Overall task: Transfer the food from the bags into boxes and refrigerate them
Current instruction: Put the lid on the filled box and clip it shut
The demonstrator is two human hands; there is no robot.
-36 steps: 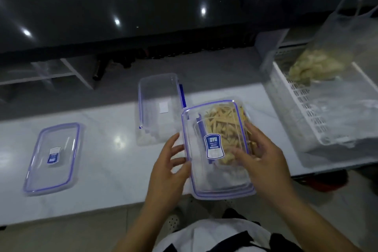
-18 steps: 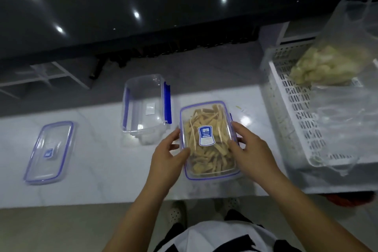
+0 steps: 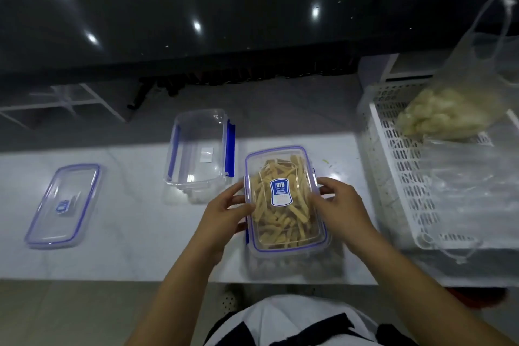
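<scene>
A clear box with a blue-rimmed lid [image 3: 283,196] stands on the white counter [image 3: 134,233], full of pale yellow food strips. My left hand [image 3: 227,211] grips its left long side and my right hand [image 3: 339,205] grips its right long side, fingers on the lid edge. An empty clear box with blue clips [image 3: 200,149] stands just behind and to the left. Its loose lid [image 3: 63,205] lies flat at the far left. A plastic bag of pale food [image 3: 446,115] rests in the white basket [image 3: 393,177] at the right.
The white perforated basket also holds crumpled clear plastic [image 3: 471,188]. A dark glossy counter [image 3: 196,8] runs across the back. The white counter's front edge is just below the filled box, with my torso behind it.
The lid, held tilted above the filled box a second ago, now lies flat on it. Both hands have shifted to the box's long sides.
</scene>
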